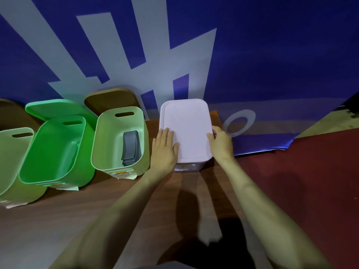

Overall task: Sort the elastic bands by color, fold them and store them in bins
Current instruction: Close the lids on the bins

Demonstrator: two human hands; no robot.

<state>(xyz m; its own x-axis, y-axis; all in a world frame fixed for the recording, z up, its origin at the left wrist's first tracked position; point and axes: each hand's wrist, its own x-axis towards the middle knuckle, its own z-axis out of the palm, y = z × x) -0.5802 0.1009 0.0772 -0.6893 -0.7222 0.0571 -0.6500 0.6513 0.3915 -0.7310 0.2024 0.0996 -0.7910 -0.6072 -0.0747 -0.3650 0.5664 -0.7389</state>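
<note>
Both forearms reach out over the brown worktop to a lilac bin whose lilac lid sits on top. The left hand lies flat on the lid's near-left part, fingers straight and together, pressing rather than gripping. The right hand takes the lid's right edge, thumb on top and fingers curled over the rim. Just outside the left hand stands a pale green bin, uncovered, with the folded grey bands standing on edge against its right wall; these are the only bands in view (whatever the lilac bin holds is hidden). Further out from the left hand come a bright green bin, which looks to hold nothing, and another pale bin cut off by the frame; a green lid and a brown lid lean behind them against the blue banner. The lid looks light, thin and stiff, and its smooth top is probably slippery under a flat palm, so the edges are the better hold, one hand to each long side. The bands should be soft, limp and springy, apt to unfold unless pinched across the fold and set down snug against a wall.
</note>
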